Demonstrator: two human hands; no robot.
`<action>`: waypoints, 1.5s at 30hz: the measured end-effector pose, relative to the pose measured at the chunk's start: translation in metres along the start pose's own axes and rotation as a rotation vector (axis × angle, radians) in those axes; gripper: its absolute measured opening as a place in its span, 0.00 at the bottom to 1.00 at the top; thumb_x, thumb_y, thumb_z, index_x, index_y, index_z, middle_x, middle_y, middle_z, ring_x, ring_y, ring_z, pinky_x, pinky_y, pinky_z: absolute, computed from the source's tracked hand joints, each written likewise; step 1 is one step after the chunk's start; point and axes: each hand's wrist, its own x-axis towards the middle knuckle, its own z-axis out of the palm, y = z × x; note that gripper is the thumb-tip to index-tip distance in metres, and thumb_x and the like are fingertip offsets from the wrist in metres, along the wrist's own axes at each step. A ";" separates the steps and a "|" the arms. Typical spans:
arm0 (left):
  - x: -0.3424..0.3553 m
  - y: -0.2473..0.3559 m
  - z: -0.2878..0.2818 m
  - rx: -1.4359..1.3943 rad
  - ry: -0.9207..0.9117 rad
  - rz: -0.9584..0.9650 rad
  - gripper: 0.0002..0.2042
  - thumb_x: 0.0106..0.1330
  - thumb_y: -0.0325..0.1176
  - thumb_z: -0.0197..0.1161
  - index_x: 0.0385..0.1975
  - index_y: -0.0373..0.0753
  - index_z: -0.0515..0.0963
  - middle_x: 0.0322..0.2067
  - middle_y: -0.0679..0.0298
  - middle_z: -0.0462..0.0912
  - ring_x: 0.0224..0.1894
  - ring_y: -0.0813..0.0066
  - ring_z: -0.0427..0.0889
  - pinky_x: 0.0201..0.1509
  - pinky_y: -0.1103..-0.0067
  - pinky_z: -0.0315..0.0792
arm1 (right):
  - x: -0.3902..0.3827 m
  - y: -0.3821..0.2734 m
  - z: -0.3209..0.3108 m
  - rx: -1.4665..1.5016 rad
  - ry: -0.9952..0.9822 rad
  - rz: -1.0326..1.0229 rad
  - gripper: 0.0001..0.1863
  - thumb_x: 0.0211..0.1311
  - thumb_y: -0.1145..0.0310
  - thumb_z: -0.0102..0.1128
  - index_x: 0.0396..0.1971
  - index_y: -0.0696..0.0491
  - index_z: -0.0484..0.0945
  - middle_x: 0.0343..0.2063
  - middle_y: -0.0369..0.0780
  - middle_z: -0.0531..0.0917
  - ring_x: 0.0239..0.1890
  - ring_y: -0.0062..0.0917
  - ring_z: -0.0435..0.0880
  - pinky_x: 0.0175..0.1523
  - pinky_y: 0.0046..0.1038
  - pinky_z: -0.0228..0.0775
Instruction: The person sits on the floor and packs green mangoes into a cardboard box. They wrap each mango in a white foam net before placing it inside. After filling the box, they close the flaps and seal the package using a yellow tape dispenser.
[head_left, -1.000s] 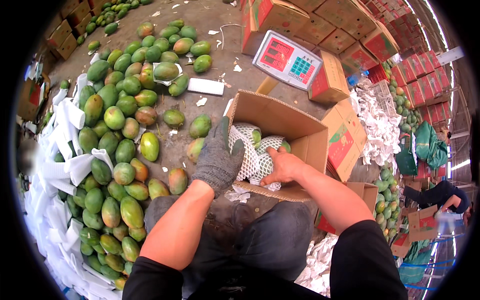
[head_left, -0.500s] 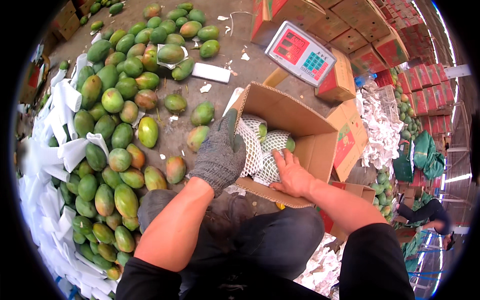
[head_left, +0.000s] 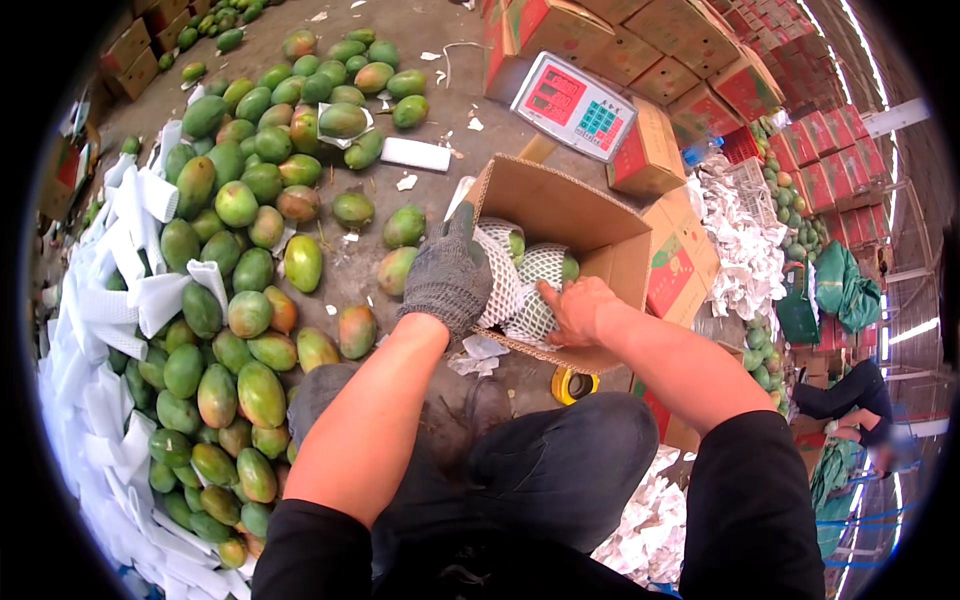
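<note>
An open cardboard box (head_left: 565, 200) stands tilted in front of me, its mouth facing me. Inside lie mangoes in white foam nets, one on the left (head_left: 497, 270) and another in the middle (head_left: 540, 290). My left hand (head_left: 448, 275), in a grey knitted glove, is closed round the box's left wall. Bare, my right hand (head_left: 580, 312) reaches into the box with its fingers apart and its fingertips against the middle netted mango. The undersides of both mangoes are hidden.
Loose mangoes (head_left: 235, 205) are heaped on the floor at left, beside white foam nets (head_left: 100, 400). A digital scale (head_left: 575, 105) stands behind the box. Yellow tape (head_left: 575, 384) lies near my knee. Stacked cartons (head_left: 690, 60) and crumpled paper (head_left: 735, 235) are at right.
My right hand's fingers have drawn together and bent somewhat on the middle mango. The box sits slightly further left in view, and more of the yellow tape shows. My left hand keeps its hold.
</note>
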 end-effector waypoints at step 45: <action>0.005 0.000 0.004 0.082 -0.005 0.042 0.33 0.73 0.43 0.57 0.75 0.35 0.62 0.54 0.39 0.83 0.55 0.41 0.84 0.59 0.57 0.77 | 0.117 -0.053 -0.027 0.541 0.381 -0.136 0.56 0.59 0.54 0.69 0.79 0.61 0.46 0.62 0.68 0.71 0.62 0.60 0.79 0.65 0.45 0.75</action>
